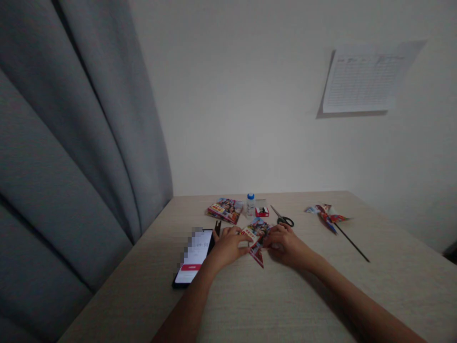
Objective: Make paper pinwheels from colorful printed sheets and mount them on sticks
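Both my hands rest on a colourful printed paper (pixel 257 238) lying on the table. My left hand (pixel 228 246) has its fingers curled and pinches the paper's left edge. My right hand (pixel 285 244) is closed over the paper's right side, pressing it down. A pointed corner of the paper sticks out toward me between the hands. A phone (pixel 194 257) with a lit screen lies just left of my left wrist.
Behind the hands on the pale wooden table (pixel 250 305) lie a stack of printed paper (pixel 225 210), a small white bottle with a blue cap (pixel 251 204), a little red box (pixel 262 212) and scissors (pixel 282 217). A paper pinwheel on a dark stick (pixel 330 216) lies right. A grey curtain (pixel 71 143) hangs left.
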Demonstrator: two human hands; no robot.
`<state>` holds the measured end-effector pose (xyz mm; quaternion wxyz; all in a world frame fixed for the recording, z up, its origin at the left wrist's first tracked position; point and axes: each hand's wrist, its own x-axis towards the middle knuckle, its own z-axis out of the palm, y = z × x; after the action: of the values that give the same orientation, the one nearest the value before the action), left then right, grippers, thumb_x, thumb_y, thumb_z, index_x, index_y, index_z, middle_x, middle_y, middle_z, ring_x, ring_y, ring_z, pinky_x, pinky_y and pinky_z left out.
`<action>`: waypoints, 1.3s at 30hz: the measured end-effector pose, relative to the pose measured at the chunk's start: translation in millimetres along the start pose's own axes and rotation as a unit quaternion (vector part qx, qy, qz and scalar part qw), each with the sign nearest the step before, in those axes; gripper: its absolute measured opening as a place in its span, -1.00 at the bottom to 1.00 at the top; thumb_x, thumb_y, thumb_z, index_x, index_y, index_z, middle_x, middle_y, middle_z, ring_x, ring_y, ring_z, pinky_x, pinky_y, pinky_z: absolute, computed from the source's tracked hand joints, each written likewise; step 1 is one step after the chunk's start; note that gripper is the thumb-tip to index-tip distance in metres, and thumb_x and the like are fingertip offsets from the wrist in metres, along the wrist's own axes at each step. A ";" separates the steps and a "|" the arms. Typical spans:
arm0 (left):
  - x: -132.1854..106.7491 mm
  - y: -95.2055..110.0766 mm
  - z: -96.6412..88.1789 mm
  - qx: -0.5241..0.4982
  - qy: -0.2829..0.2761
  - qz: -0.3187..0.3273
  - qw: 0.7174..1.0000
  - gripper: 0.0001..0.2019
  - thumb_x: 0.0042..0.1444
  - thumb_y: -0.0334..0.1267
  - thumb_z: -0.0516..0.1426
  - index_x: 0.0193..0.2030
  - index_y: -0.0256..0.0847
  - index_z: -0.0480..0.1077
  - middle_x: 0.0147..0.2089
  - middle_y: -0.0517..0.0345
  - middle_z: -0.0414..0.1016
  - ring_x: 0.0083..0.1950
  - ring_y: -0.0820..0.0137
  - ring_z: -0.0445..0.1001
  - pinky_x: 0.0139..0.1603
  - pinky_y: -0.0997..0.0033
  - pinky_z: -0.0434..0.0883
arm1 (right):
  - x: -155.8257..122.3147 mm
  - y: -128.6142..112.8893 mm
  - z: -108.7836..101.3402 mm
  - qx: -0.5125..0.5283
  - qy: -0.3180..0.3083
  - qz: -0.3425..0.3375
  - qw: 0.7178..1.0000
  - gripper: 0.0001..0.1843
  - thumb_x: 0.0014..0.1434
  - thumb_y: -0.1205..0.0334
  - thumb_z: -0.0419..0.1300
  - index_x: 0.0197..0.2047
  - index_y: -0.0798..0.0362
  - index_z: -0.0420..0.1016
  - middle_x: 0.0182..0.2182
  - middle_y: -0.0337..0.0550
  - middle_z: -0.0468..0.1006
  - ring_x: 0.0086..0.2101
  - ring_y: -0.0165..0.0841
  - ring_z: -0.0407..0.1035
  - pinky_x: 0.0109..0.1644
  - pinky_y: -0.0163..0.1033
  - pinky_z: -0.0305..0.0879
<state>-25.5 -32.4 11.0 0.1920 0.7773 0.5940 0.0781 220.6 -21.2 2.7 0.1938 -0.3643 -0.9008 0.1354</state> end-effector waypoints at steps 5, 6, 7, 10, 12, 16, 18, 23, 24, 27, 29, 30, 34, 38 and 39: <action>0.6 0.7 3.6 -0.003 0.019 0.004 1.000 -0.68 0.10 0.05 0.23 0.03 0.33 0.49 0.27 0.14 0.29 0.37 -0.07 0.06 0.27 -0.56 -0.34 | 2.7 10.1 9.7 0.037 0.047 0.039 0.997 -0.78 0.22 0.26 0.14 -0.14 -0.09 0.61 -0.16 -0.13 0.62 -0.04 -0.20 0.38 0.22 0.01 0.07; 0.9 1.2 5.1 -0.003 0.027 0.006 1.000 -0.69 0.09 0.06 0.23 0.01 0.31 0.49 0.25 0.14 0.30 0.36 -0.06 0.07 0.27 -0.56 -0.34 | 3.7 11.3 11.8 0.043 0.056 0.049 0.996 -0.77 0.23 0.25 0.13 -0.12 -0.08 0.60 -0.16 -0.12 0.62 -0.05 -0.20 0.39 0.20 0.00 0.09; 1.4 1.8 6.8 -0.004 0.037 0.007 0.999 -0.69 0.09 0.06 0.24 0.00 0.29 0.50 0.23 0.14 0.31 0.35 -0.05 0.08 0.27 -0.56 -0.35 | 4.6 12.2 14.0 0.048 0.066 0.059 0.995 -0.76 0.23 0.24 0.14 -0.09 -0.06 0.59 -0.16 -0.10 0.62 -0.06 -0.20 0.40 0.19 -0.01 0.11; 3.1 4.1 12.6 -0.003 0.065 0.013 0.998 -0.71 0.08 0.05 0.25 -0.04 0.22 0.51 0.20 0.14 0.33 0.33 -0.02 0.12 0.29 -0.54 -0.34 | 6.1 13.4 19.7 0.044 0.093 0.095 0.990 -0.69 0.20 0.23 0.17 0.02 0.00 0.51 -0.19 -0.09 0.60 -0.10 -0.21 0.41 0.20 0.00 0.11; 3.9 5.8 15.6 -0.003 0.074 0.016 0.997 -0.72 0.08 0.01 0.26 -0.05 0.18 0.51 0.20 0.14 0.33 0.32 -0.01 0.13 0.30 -0.52 -0.32 | 5.8 12.6 22.2 0.027 0.101 0.108 0.989 -0.71 0.20 0.25 0.17 0.01 0.02 0.49 -0.19 -0.09 0.60 -0.10 -0.21 0.40 0.25 0.03 0.05; 4.2 8.9 17.2 -0.003 0.078 0.024 0.997 -0.72 0.08 -0.05 0.27 -0.05 0.11 0.48 0.18 0.15 0.37 0.31 0.03 0.15 0.33 -0.47 -0.26 | 4.0 8.2 23.3 -0.013 0.090 0.106 0.990 -0.82 0.25 0.26 0.13 -0.10 0.00 0.51 -0.16 -0.11 0.59 -0.04 -0.20 0.37 0.29 0.09 -0.08; 3.9 9.9 16.6 0.000 0.074 0.028 0.997 -0.71 0.08 -0.06 0.26 -0.03 0.09 0.47 0.17 0.16 0.39 0.30 0.04 0.16 0.35 -0.42 -0.22 | 3.4 5.9 22.3 -0.030 0.083 0.101 0.991 -0.83 0.27 0.25 0.12 -0.12 -0.02 0.53 -0.17 -0.12 0.60 -0.04 -0.20 0.36 0.29 0.10 -0.11; 3.9 9.3 17.1 0.008 0.076 0.032 0.997 -0.69 0.09 -0.07 0.25 -0.01 0.11 0.44 0.16 0.19 0.40 0.28 0.05 0.19 0.33 -0.45 -0.19 | 3.4 3.0 20.7 -0.075 0.085 0.094 0.989 -0.79 0.31 0.20 0.09 -0.11 -0.08 0.55 -0.19 -0.14 0.59 -0.04 -0.21 0.34 0.31 0.13 -0.22; 3.9 8.9 17.5 0.010 0.078 0.033 0.996 -0.69 0.09 -0.06 0.25 -0.01 0.13 0.43 0.15 0.20 0.40 0.28 0.06 0.19 0.32 -0.47 -0.19 | 3.5 2.9 20.8 -0.081 0.083 0.095 0.989 -0.79 0.31 0.19 0.09 -0.13 -0.08 0.56 -0.19 -0.15 0.59 -0.03 -0.21 0.34 0.31 0.13 -0.24; 4.1 7.6 18.1 0.017 0.083 0.039 0.996 -0.69 0.10 -0.04 0.24 0.01 0.15 0.42 0.16 0.20 0.40 0.27 0.06 0.21 0.30 -0.50 -0.17 | 3.7 2.8 21.8 -0.097 0.075 0.098 0.988 -0.77 0.32 0.18 0.07 -0.15 -0.09 0.57 -0.20 -0.16 0.59 -0.02 -0.20 0.32 0.32 0.16 -0.28; 4.3 6.6 17.9 0.023 0.080 0.042 0.996 -0.66 0.11 -0.01 0.23 0.04 0.16 0.41 0.17 0.19 0.39 0.27 0.05 0.21 0.30 -0.48 -0.14 | 3.7 2.8 22.2 -0.104 0.072 0.101 0.987 -0.77 0.33 0.17 0.06 -0.16 -0.10 0.57 -0.19 -0.16 0.59 0.00 -0.19 0.31 0.33 0.17 -0.31; 4.5 6.1 17.8 0.027 0.076 0.043 0.996 -0.64 0.11 0.01 0.22 0.07 0.18 0.40 0.18 0.18 0.38 0.27 0.05 0.21 0.31 -0.47 -0.13 | 3.6 2.8 22.2 -0.107 0.070 0.101 0.987 -0.76 0.33 0.16 0.05 -0.16 -0.11 0.57 -0.19 -0.16 0.58 0.00 -0.19 0.30 0.33 0.18 -0.31; 5.5 4.1 17.8 0.037 0.075 0.047 0.995 -0.54 0.11 0.05 0.21 0.17 0.25 0.35 0.20 0.17 0.35 0.27 0.04 0.20 0.32 -0.43 -0.13 | 3.4 2.4 21.3 -0.114 0.064 0.099 0.986 -0.76 0.34 0.17 0.05 -0.16 -0.11 0.56 -0.18 -0.16 0.58 0.00 -0.20 0.31 0.34 0.20 -0.36; 5.6 3.3 17.6 0.054 0.070 0.059 0.994 -0.51 0.15 0.06 0.18 0.24 0.39 0.28 0.20 0.18 0.33 0.28 0.03 0.19 0.32 -0.47 -0.20 | 3.0 1.1 19.8 -0.117 0.063 0.104 0.986 -0.77 0.34 0.16 0.06 -0.16 -0.10 0.56 -0.19 -0.16 0.58 0.01 -0.20 0.32 0.34 0.21 -0.38; 5.5 3.3 17.3 0.056 0.065 0.061 0.994 -0.50 0.15 0.07 0.17 0.25 0.42 0.26 0.20 0.18 0.32 0.28 0.03 0.18 0.32 -0.49 -0.23 | 2.9 0.7 19.5 -0.117 0.061 0.105 0.986 -0.77 0.34 0.16 0.06 -0.15 -0.10 0.56 -0.19 -0.16 0.58 0.01 -0.20 0.32 0.34 0.22 -0.38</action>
<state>-15.0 -31.4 -4.1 0.1041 0.8149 0.5601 0.1069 210.4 -20.7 -14.1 0.1887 -0.4847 -0.8537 0.0264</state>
